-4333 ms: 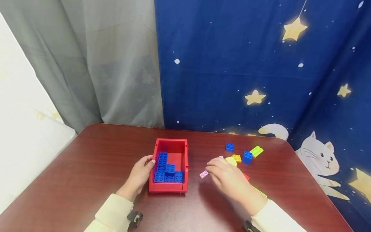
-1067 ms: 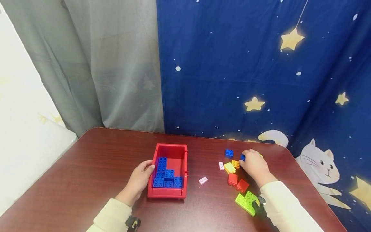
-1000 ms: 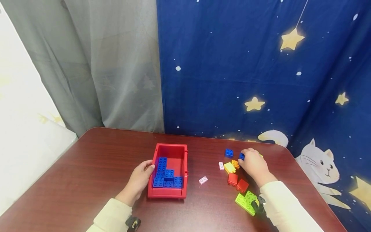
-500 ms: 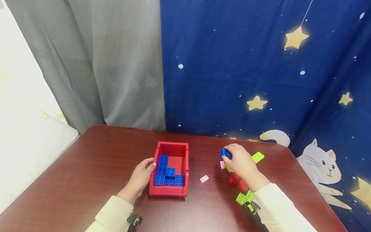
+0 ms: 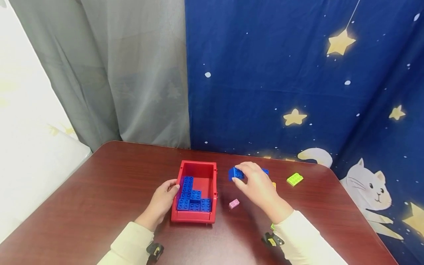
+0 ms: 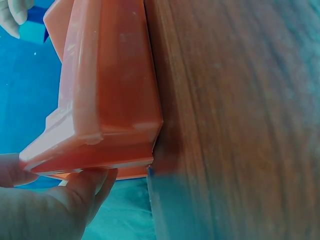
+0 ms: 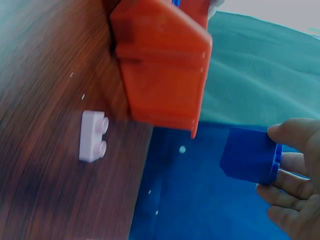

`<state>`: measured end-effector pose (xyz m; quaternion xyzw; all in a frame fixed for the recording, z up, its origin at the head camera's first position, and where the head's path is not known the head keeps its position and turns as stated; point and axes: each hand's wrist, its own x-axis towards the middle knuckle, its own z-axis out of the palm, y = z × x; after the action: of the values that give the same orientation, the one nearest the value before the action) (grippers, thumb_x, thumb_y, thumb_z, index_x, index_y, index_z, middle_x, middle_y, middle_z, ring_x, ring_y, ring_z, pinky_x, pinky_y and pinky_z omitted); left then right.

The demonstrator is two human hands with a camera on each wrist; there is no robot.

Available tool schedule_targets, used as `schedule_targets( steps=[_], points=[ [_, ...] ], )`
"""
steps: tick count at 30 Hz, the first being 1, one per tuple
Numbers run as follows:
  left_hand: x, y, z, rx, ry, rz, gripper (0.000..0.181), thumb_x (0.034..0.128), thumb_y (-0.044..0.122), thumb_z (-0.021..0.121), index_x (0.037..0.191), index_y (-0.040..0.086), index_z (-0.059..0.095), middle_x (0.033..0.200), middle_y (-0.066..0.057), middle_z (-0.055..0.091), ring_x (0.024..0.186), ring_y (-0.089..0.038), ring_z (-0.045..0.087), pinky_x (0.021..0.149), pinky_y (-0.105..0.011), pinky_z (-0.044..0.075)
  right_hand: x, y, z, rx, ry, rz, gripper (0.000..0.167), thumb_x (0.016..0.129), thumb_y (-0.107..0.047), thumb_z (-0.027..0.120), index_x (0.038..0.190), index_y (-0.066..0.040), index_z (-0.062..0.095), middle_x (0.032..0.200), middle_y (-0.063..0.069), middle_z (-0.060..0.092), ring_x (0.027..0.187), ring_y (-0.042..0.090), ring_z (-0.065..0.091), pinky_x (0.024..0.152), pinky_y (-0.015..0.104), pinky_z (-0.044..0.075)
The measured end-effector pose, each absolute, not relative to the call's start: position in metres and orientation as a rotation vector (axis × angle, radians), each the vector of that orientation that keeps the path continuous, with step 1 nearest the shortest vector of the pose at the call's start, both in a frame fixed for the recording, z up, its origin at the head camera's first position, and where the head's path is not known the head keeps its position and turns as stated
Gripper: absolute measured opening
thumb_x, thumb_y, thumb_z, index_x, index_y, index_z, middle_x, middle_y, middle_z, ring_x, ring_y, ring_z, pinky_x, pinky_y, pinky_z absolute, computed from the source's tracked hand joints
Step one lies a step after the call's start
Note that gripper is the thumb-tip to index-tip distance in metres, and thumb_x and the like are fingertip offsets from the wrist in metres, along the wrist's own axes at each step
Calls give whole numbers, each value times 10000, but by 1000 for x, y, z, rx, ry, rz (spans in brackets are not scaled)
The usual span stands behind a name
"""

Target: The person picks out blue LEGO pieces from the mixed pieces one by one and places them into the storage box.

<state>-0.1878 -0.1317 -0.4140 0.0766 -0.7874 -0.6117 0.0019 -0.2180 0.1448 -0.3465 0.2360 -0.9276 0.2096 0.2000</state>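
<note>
A red plastic bin (image 5: 193, 217) stands on the table, with several blue building bricks (image 5: 194, 196) along its left side and near end. My left hand (image 5: 161, 200) grips the bin's left wall, thumb over the rim; the left wrist view shows fingers (image 6: 90, 187) against the red side. To the right of the bin, my right hand (image 5: 261, 186) pinches a blue building brick (image 5: 236, 173) between thumb and fingers. In the right wrist view this brick (image 7: 248, 155) is held above the table, apart from the bin.
A pink two-stud brick (image 5: 234, 203) lies between the bin and my right hand. A lime brick (image 5: 294, 179) lies farther right. Another blue brick (image 5: 265, 171), an orange brick (image 5: 274, 185) and a lime piece (image 5: 272, 226) show partly behind my right hand and sleeve.
My right hand took hold of the blue brick at the right and has carried it leftward toward the bin. My left hand keeps its grip on the bin.
</note>
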Motion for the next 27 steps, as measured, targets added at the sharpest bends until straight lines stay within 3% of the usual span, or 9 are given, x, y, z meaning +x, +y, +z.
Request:
schedule_targets(
  steps=[14, 27],
  points=[
    [-188, -132, -414, 228, -2466, -1930, 454, 1023, 193, 431, 1412, -39, 392, 1340, -261, 499, 1198, -402, 520, 1003, -537, 438, -211, 107, -345, 660, -2662, 703, 402, 827, -266, 763, 1187, -117, 662, 1167, 37, 632, 1088, 207, 582, 877, 376, 552],
    [-188, -131, -414, 221, -2448, -1928, 445, 1019, 178, 433, 1404, -43, 405, 1328, -259, 510, 1188, -393, 527, 1005, -531, 441, -215, 77, -355, 769, -2704, 641, 422, 872, -327, 707, 1227, -109, 636, 1172, 57, 630, 1093, 211, 585, 883, 384, 549]
  ],
)
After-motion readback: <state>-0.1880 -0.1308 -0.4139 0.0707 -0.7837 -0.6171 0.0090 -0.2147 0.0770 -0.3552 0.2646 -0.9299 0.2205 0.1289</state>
